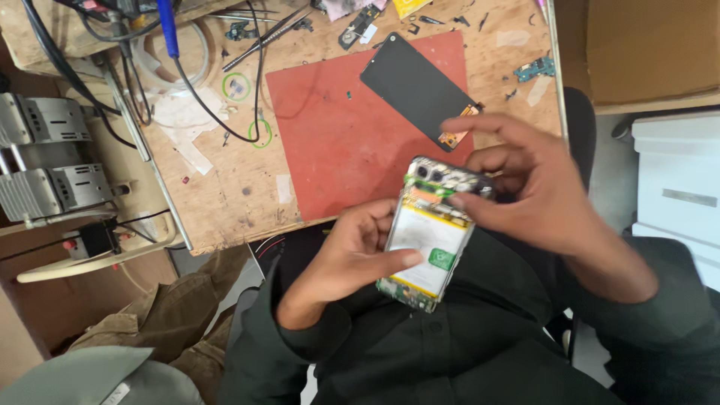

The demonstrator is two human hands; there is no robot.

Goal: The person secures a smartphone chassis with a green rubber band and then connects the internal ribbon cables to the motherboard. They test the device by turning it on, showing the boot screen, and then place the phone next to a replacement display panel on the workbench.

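Near the middle of the frame, slightly right and low, you hold an opened phone [429, 234] over your lap, its back cover off, so the pale battery and the green circuit board at its top end are bare. Your left hand [351, 259] cradles the phone from the left side, fingers curled behind it and the thumb lying flat across the battery's lower half. Your right hand [534, 187] comes in from the right, its fingertips pressed together on the phone's top edge by the camera lenses; whether they pinch a small part there, you cannot tell from this view.

Above the hands, a red mat [337, 127] lies on a scuffed wooden workbench [217, 180]. A black screen panel [420, 86], already separated from the phone, lies at the mat's upper right corner with an orange ribbon at its lower end. Tweezers [266, 34], loose screws and small board pieces are scattered along the top of the frame. Black cables [202, 97] run across the upper left.

Judging by this, disassembly looks well along: screen off, back off. The battery and boards remain seated in the frame.
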